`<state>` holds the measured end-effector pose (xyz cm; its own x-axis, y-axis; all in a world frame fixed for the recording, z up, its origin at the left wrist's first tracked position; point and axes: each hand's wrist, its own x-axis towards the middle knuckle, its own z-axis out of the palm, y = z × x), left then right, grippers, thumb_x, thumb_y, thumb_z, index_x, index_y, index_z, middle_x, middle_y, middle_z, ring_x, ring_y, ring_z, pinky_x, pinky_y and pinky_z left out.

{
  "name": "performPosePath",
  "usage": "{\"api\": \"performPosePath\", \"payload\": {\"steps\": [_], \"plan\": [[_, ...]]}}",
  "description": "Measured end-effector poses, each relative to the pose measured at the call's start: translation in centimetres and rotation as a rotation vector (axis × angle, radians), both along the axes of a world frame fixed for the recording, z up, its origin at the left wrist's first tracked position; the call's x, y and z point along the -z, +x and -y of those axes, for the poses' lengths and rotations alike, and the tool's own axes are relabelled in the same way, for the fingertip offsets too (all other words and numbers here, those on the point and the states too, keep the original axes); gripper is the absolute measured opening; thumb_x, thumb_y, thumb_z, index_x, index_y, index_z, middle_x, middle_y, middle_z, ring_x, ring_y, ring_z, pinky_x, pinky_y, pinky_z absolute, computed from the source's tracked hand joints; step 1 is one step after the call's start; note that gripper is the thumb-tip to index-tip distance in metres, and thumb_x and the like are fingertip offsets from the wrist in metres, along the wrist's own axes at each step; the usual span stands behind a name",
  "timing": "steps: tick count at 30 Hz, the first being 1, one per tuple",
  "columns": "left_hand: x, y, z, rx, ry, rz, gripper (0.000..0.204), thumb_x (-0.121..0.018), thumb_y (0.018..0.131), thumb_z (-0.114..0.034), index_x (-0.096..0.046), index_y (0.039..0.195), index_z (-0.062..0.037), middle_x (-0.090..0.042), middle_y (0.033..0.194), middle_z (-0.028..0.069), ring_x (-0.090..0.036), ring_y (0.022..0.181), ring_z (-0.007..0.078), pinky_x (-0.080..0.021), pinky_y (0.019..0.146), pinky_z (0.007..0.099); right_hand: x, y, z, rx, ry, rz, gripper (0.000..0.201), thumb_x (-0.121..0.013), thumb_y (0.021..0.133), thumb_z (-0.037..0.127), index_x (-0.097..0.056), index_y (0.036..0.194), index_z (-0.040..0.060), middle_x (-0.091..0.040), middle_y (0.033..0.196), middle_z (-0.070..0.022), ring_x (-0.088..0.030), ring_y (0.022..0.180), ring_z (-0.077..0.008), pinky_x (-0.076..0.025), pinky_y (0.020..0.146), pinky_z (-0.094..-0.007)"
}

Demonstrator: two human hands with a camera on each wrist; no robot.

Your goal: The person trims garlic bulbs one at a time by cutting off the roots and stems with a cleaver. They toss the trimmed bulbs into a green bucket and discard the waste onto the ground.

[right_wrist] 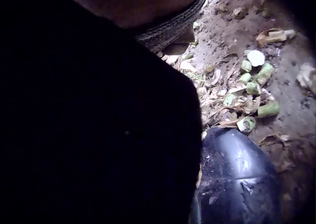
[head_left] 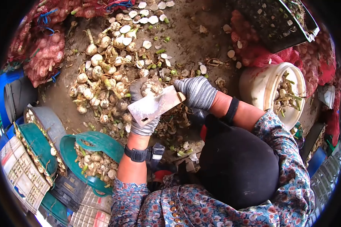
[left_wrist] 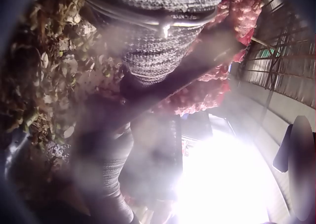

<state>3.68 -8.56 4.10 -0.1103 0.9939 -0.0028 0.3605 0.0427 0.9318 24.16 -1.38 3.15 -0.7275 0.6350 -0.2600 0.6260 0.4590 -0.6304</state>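
In the head view my gloved left hand [head_left: 143, 125] grips a dirt-covered bulb [head_left: 151, 87], partly hidden behind a broad metal blade [head_left: 155, 105]. My gloved right hand [head_left: 199, 92] is curled round the handle [head_left: 182, 97] at the blade's right end. The blade slants across the front of the left hand, below the bulb. The left wrist view shows the left glove [left_wrist: 155, 46] from close up, with the dark blade [left_wrist: 182, 78] crossing by it. In the right wrist view only the edge of the right glove [right_wrist: 170, 31] shows; dark cloth covers much of that view.
A heap of bulbs [head_left: 96, 72] lies on the ground left of the hands. A green basket [head_left: 68, 145] with bulbs stands lower left, a white bucket [head_left: 254, 81] with stems at the right. Red net sacks [head_left: 45, 60], a black crate [head_left: 274, 28] and a dark boot [right_wrist: 237, 174] are also around.
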Motion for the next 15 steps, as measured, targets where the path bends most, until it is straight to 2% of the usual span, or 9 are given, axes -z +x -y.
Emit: {"api": "performPosePath", "payload": {"steps": [1, 4, 9, 12, 14, 15], "plan": [[-0.3, 0.5, 0.2, -0.032, -0.006, 0.16, 0.064, -0.08, 0.079, -0.013, -0.043, 0.131, -0.0045, -0.059, 0.115, 0.0109, -0.06, 0.104, 0.0207, -0.049, 0.094, 0.035, 0.0, 0.0, 0.0, -0.004, 0.0, 0.002, 0.032, -0.067, 0.069, 0.012, -0.06, 0.1, 0.0076, -0.063, 0.072, -0.0148, -0.065, 0.069, -0.0383, -0.05, 0.058, -0.0477], [-0.3, -0.4, 0.9, -0.036, -0.027, -0.084, 0.075, -0.084, 0.073, -0.015, -0.042, 0.135, -0.0014, -0.053, 0.122, 0.0121, -0.053, 0.112, 0.0224, -0.046, 0.098, 0.0363, 0.4, -0.2, 0.0, -0.007, 0.016, -0.039, 0.032, -0.066, 0.069, 0.012, -0.06, 0.1, 0.0084, -0.063, 0.071, -0.0145, -0.065, 0.069, -0.0375, -0.05, 0.058, -0.0475], [-0.6, 0.2, 1.1, -0.115, 0.004, 0.024, 0.074, -0.083, 0.076, -0.015, -0.042, 0.136, 0.0005, -0.052, 0.121, 0.0126, -0.054, 0.111, 0.0231, -0.045, 0.099, 0.0368, 0.7, -0.3, 0.0, -0.013, 0.024, -0.051, 0.033, -0.067, 0.068, 0.013, -0.061, 0.101, 0.0098, -0.063, 0.072, -0.0136, -0.066, 0.07, -0.037, -0.051, 0.059, -0.0478], [-2.2, 0.2, 1.1, -0.07, 0.106, -0.19, 0.073, -0.082, 0.077, -0.015, -0.042, 0.135, -0.0008, -0.052, 0.121, 0.0132, -0.055, 0.109, 0.0232, -0.047, 0.095, 0.0376, -0.1, -0.5, -0.4, -0.019, 0.019, -0.026, 0.034, -0.066, 0.071, 0.015, -0.062, 0.104, 0.0103, -0.065, 0.075, -0.0137, -0.067, 0.073, -0.0359, -0.053, 0.061, -0.0468], [-4.2, 0.7, 1.4, -0.167, 0.069, -0.215, 0.073, -0.083, 0.075, -0.015, -0.042, 0.134, -0.0021, -0.051, 0.124, 0.0135, -0.056, 0.109, 0.023, -0.049, 0.094, 0.0372, -0.8, -0.6, -0.8, -0.005, -0.03, 0.038, 0.034, -0.065, 0.075, 0.016, -0.063, 0.109, 0.0102, -0.068, 0.082, -0.0155, -0.069, 0.078, -0.0343, -0.055, 0.065, -0.045], [-5.5, 1.0, 1.8, -0.213, 0.049, -0.229, 0.074, -0.084, 0.075, -0.015, -0.041, 0.134, -0.0027, -0.051, 0.126, 0.0137, -0.056, 0.109, 0.0228, -0.049, 0.094, 0.037, 0.8, 0.5, -3.1, 0.217, -0.168, 0.246, 0.035, -0.064, 0.079, 0.017, -0.063, 0.114, 0.0098, -0.07, 0.088, -0.0168, -0.07, 0.083, -0.0332, -0.056, 0.069, -0.043]]}}
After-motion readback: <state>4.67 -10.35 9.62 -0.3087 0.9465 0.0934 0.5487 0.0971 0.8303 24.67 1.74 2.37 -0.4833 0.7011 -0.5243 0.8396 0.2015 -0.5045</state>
